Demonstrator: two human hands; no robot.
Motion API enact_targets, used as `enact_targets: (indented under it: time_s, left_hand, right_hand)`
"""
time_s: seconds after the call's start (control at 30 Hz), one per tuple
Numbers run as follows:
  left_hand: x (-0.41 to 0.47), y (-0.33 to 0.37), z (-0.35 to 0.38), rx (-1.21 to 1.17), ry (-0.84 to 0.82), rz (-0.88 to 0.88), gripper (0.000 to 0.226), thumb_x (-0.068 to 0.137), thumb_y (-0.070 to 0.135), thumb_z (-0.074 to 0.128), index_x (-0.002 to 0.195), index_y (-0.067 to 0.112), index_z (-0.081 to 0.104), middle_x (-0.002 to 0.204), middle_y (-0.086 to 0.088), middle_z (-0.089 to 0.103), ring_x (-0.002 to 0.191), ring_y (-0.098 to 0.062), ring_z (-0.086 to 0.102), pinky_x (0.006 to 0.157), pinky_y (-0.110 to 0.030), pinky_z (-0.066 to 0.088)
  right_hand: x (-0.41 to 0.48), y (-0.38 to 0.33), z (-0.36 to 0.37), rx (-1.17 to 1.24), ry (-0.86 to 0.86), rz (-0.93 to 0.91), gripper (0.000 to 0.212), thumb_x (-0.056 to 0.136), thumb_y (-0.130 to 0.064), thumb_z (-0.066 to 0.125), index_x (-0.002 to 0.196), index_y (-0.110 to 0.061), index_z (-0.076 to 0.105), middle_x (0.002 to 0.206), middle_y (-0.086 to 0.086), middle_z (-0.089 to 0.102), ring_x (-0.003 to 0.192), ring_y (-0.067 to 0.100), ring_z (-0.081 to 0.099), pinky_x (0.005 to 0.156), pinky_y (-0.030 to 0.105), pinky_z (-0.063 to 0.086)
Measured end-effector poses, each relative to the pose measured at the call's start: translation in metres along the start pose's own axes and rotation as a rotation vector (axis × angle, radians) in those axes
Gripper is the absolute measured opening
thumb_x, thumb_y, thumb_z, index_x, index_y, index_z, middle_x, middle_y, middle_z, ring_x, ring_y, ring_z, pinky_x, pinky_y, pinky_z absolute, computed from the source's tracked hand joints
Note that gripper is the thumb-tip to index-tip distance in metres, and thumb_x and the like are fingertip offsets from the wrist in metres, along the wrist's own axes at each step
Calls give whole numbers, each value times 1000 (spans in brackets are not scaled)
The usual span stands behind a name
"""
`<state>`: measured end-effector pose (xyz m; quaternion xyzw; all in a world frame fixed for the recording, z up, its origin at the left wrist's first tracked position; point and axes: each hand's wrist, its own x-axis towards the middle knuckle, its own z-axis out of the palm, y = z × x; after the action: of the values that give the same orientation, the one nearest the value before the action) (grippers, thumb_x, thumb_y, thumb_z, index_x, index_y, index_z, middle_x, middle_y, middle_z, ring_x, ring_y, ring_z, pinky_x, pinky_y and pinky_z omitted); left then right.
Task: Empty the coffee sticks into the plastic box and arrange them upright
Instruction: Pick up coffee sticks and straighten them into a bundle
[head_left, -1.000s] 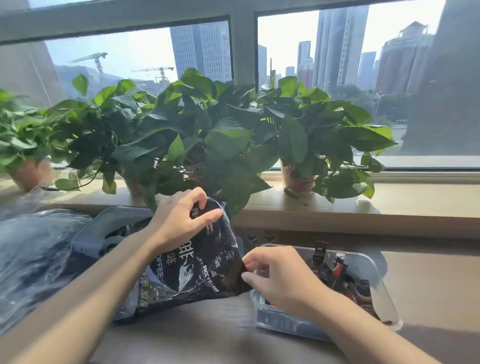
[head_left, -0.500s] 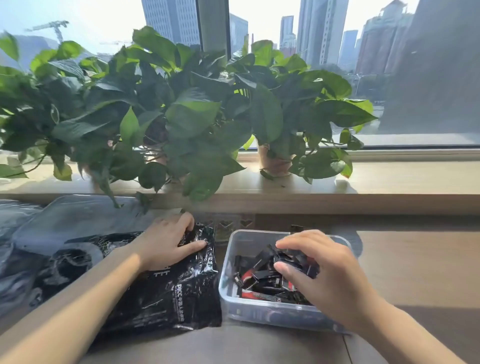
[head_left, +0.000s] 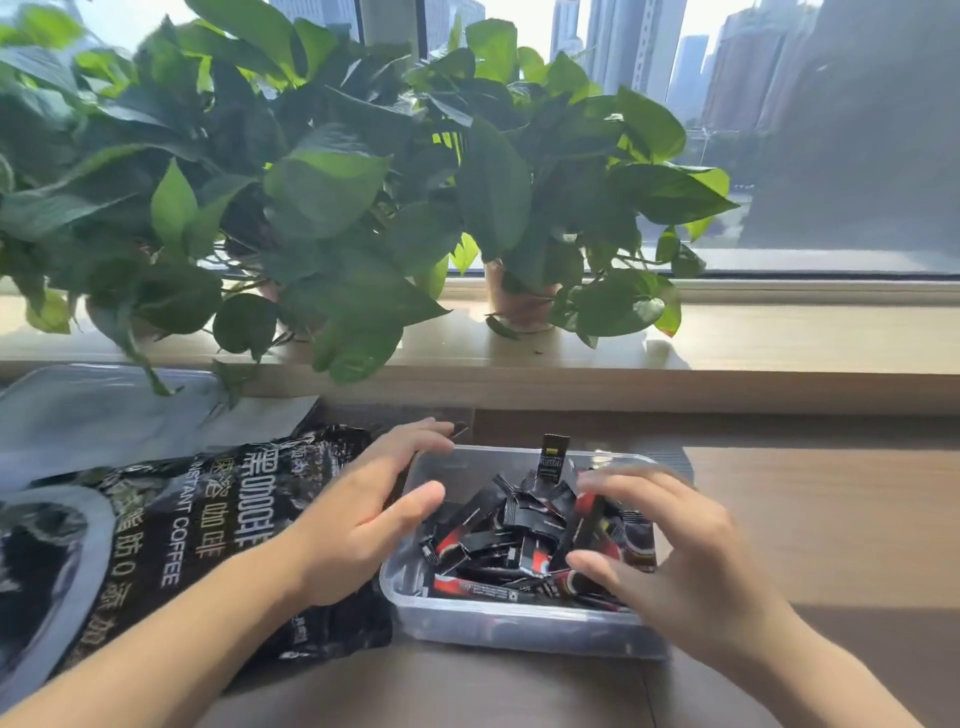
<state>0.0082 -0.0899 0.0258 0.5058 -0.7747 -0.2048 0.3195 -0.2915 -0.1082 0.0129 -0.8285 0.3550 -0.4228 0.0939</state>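
A clear plastic box (head_left: 498, 631) stands on the wooden table in front of me. Several black and red coffee sticks (head_left: 514, 540) lie jumbled inside it; one stick (head_left: 551, 457) stands upright at the far wall. My left hand (head_left: 374, 512) hovers open over the box's left rim, fingers spread, holding nothing. My right hand (head_left: 680, 551) is open over the box's right side, its fingers curved down at the sticks. The black instant coffee bag (head_left: 208, 540) lies flat to the left of the box, under my left forearm.
Potted leafy plants (head_left: 322, 197) fill the windowsill (head_left: 779, 338) behind the table, their leaves hanging near the bag. A clear plastic lid (head_left: 104, 410) lies behind the bag. Another shiny plastic package (head_left: 41, 582) sits at the far left. Bare table (head_left: 831, 519) extends to the right.
My left hand let go of the coffee bag and moved right to the box's left rim. The right hand shifted to the box's right side. The camera tilted down and closer.
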Motion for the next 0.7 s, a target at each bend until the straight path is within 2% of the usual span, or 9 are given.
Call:
enact_targets:
  time_s: [0.07, 0.17, 0.3, 0.43, 0.5, 0.57, 0.63, 0.7]
  left_hand:
    - [2, 9, 12, 4, -102, -25, 52, 89, 63, 38, 137, 42, 37, 156, 24, 30, 146, 7, 19, 117, -24, 21]
    - [6, 18, 28, 88, -159, -17, 59, 86, 66, 48, 139, 49, 27, 158, 28, 17, 148, 11, 1, 124, -30, 7]
    - [14, 37, 43, 130, -137, 45, 77, 80, 59, 68, 142, 44, 26, 154, 32, 16, 147, 12, -3, 124, -28, -3]
    - [18, 51, 54, 159, -153, -18, 92, 73, 68, 71, 145, 48, 17, 145, 46, 1, 141, 20, -5, 120, -18, 4]
    - [22, 54, 55, 208, -159, -49, 104, 65, 78, 68, 146, 50, 10, 150, 37, 1, 142, 16, -3, 119, -17, 8]
    - [30, 56, 54, 255, -153, -79, 115, 56, 88, 64, 148, 50, 6, 152, 32, 1, 144, 10, 0, 120, -21, 10]
    - [45, 59, 56, 250, -119, -91, 114, 52, 93, 59, 147, 52, 10, 150, 30, 11, 144, 5, 11, 121, -27, 19]
    - [66, 61, 60, 187, -77, -105, 103, 56, 90, 61, 144, 52, 23, 144, 27, 27, 137, 5, 26, 117, -28, 29]
  right_hand:
    - [2, 4, -3, 8, -16, 12, 53, 65, -39, 87, 112, -18, 73, 111, -15, 69, 106, 5, 66, 92, 19, 50]
    - [2, 13, -13, 34, -53, 30, 55, 67, -47, 84, 115, -22, 71, 115, -17, 67, 110, 4, 65, 91, 27, 54]
    - [-1, 22, -35, 120, -132, 139, 60, 68, -47, 86, 122, -27, 68, 123, -17, 66, 120, 9, 62, 95, 35, 55]
    - [7, 31, -50, 120, -260, 193, 71, 63, -53, 88, 127, -32, 64, 130, -19, 59, 126, 8, 56, 99, 30, 50]
    - [20, 34, -56, 102, -339, 233, 70, 63, -53, 90, 125, -39, 63, 126, -23, 57, 121, 2, 55, 96, 25, 51]
    - [39, 34, -59, 77, -465, 316, 64, 64, -50, 90, 121, -43, 62, 116, -25, 59, 110, -8, 57, 86, 17, 53]
    - [58, 33, -56, 28, -578, 379, 64, 65, -48, 90, 122, -43, 61, 109, -23, 60, 98, -6, 61, 74, 13, 53]
    - [73, 37, -47, -38, -593, 345, 61, 66, -49, 88, 120, -40, 60, 110, -21, 58, 95, 0, 63, 78, 19, 55]
